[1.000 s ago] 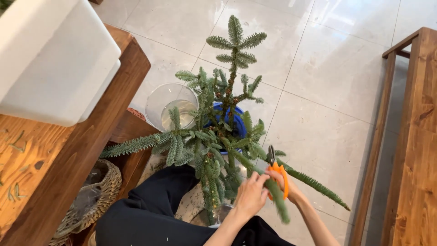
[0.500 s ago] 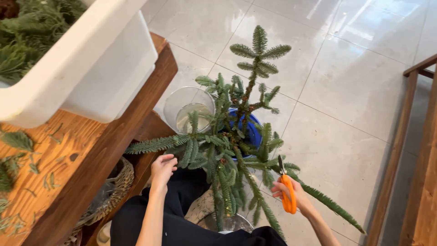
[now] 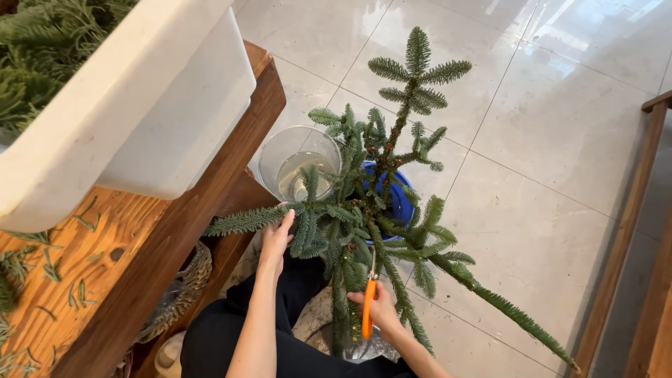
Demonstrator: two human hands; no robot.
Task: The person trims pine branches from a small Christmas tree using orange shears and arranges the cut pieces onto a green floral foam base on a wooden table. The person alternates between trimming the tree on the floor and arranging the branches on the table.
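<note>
A bunch of green fir branches (image 3: 381,210) stands upright on the floor in front of me. My left hand (image 3: 275,241) grips one low branch that sticks out to the left toward the wooden table. My right hand (image 3: 378,308) holds orange-handled pruning shears (image 3: 367,304) with the blades pointing up into the lower stems. The base of the branches is hidden behind my legs and a shiny metal bucket (image 3: 336,343).
A clear plastic bucket (image 3: 297,164) with water and a blue bucket (image 3: 399,199) stand behind the branches. A white tub (image 3: 140,119) of greenery sits on the wooden table (image 3: 161,259), a wicker basket (image 3: 185,280) beneath. A wooden bench (image 3: 647,245) stands at right.
My left hand has moved from the right side across to the left and taken hold of a low branch. My right hand with the shears has shifted in toward the stems.
</note>
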